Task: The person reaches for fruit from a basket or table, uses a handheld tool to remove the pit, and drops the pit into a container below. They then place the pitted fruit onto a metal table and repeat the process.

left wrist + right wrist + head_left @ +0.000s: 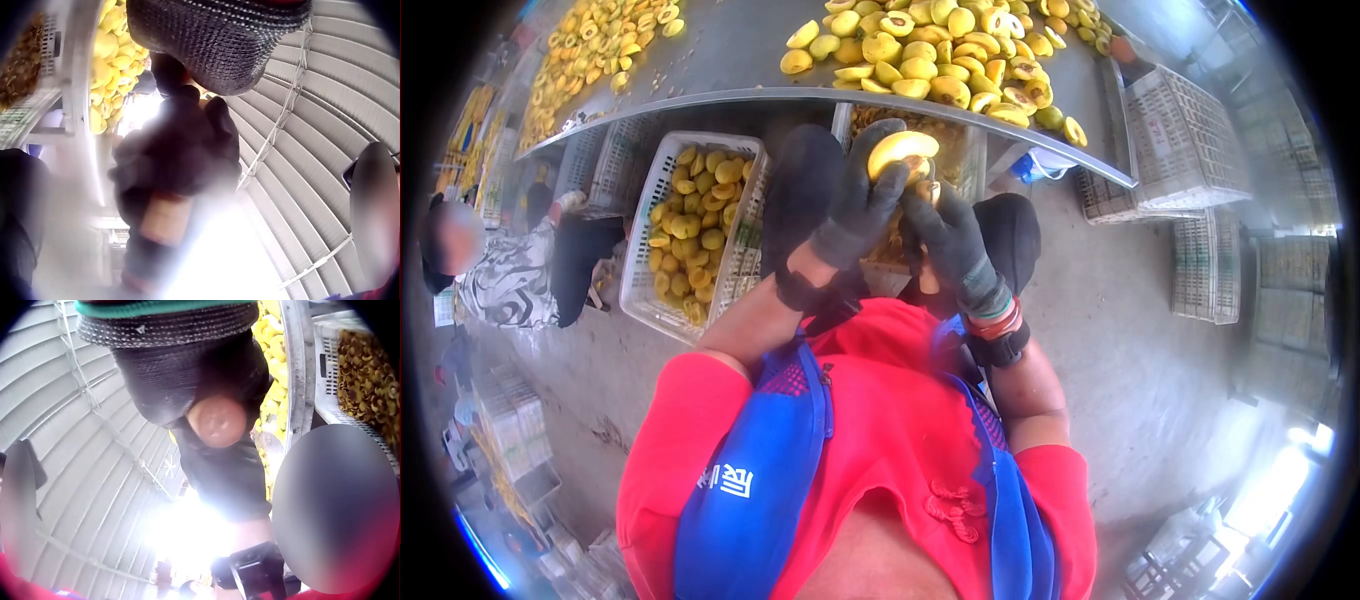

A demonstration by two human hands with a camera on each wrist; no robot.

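Yellow fruit (903, 148) held in a gloved left hand (855, 205), by the desk's (730, 50) near edge.
The gloved right hand (952, 238), close beside it, grips a round-ended brownish object (219, 422). Cut fruit pieces (930, 65) lie heaped on the desk; a white crate (743, 250) to the left holds more fruit (688, 225).

We see smooth cut fruit (895, 147), a rough knitted glove cuff (212, 44), dull metal tabletop (730, 45), perforated plastic crate (743, 245) and matt cloth shirt (880, 400).
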